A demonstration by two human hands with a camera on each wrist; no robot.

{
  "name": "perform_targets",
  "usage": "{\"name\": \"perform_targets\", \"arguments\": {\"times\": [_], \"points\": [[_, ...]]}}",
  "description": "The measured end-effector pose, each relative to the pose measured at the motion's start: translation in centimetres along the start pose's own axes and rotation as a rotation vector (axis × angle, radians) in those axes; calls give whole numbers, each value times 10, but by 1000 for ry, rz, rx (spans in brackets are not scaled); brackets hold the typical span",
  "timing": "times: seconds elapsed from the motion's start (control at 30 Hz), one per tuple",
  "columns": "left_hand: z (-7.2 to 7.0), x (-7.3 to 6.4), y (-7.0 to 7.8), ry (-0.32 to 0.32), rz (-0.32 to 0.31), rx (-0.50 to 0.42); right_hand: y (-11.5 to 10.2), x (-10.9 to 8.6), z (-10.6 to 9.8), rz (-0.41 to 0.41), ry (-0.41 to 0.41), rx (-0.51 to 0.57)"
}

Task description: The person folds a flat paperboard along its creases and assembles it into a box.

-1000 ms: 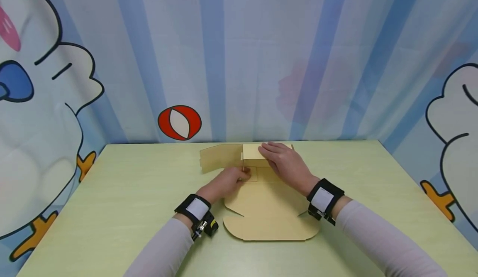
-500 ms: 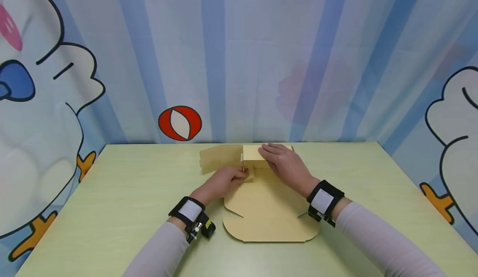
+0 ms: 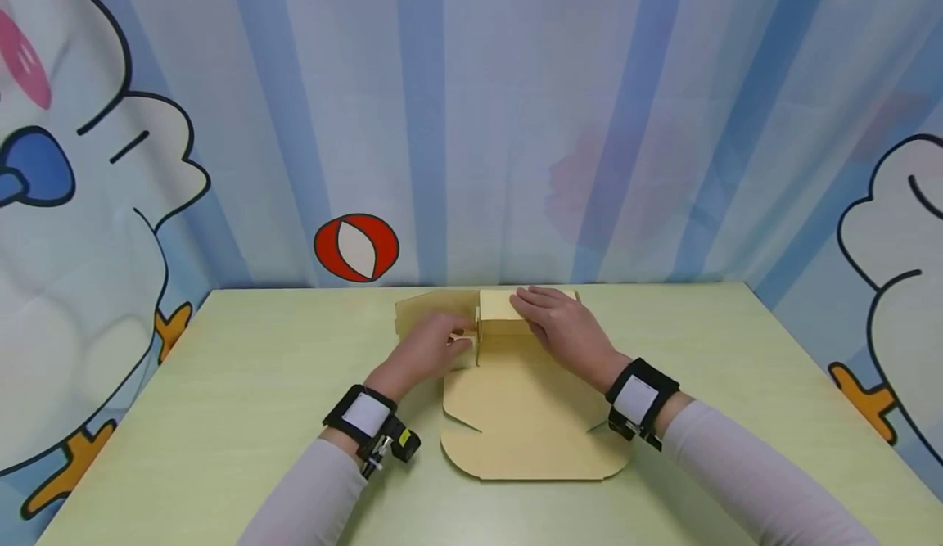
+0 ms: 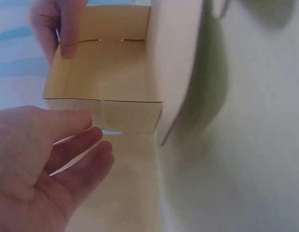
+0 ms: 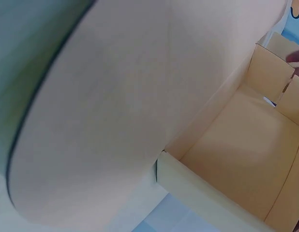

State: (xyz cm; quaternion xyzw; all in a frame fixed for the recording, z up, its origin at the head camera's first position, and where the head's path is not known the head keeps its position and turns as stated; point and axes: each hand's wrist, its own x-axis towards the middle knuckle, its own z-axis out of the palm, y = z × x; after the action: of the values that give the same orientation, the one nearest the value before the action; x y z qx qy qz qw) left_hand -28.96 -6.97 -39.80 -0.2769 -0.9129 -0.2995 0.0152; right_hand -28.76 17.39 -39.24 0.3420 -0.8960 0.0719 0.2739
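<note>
A partly folded cardboard box [image 3: 501, 305] stands at the table's back, its wide rounded lid panel [image 3: 534, 415] lying toward the person. My right hand [image 3: 566, 329] holds the box's far wall; in the left wrist view its thumb [image 4: 68, 46] is inside and the other fingers outside. My left hand [image 3: 427, 349] is just off the left end of the box, thumb and fingers apart with nothing between them. Close by the fingertips, the left end wall [image 4: 125, 113] stands up. Inside the box, the right wrist view shows a small upright flap [image 5: 270, 72] at that end.
A long side flap [image 3: 435, 302] sticks out left of the box, behind my left hand. The lid panel has slits [image 3: 464, 421] near its front. A pale green table [image 3: 258, 415] lies under everything, with a printed curtain [image 3: 501, 120] behind its back edge.
My left hand has folded the small flap at the box's left end up, let go and moved left and away. The right hand stays on the box. The view has tilted slightly up.
</note>
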Motion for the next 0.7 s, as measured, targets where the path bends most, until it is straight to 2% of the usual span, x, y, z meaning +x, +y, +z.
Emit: {"name": "perform_targets", "arguments": {"times": [0.23,0.4,0.57,0.7], "points": [[-26,6,8,77,61,103,0,0,1,-16,20,-2],[-41,9,10,146,75,186,0,0,0,-15,22,-3],[-46,11,5,174,9,215,0,0,1,-14,19,10],[-47,12,-1,143,-52,222,0,0,1,-18,22,15]]}}
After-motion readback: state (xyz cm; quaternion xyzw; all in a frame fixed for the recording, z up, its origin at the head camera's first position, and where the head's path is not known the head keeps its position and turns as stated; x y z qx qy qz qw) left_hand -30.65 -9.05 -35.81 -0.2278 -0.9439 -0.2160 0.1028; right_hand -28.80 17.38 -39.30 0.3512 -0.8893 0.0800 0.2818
